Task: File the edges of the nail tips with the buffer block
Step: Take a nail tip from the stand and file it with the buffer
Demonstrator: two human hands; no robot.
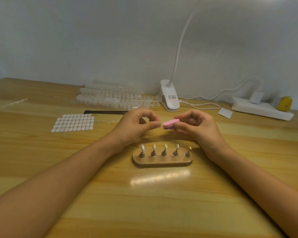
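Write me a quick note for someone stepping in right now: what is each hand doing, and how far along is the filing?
Left hand: thumb and forefinger pinched together right at the end of the buffer block; whatever they hold is too small to see.
Right hand: grips the pink buffer block, held in the air.
Stand: in front of the hands, five pegs; four carry nail tips, the rightmost peg looks bare.
Done: cannot tell which tips are already filed.
Left: file the tip edges; probably one tip goes back on the bare peg.
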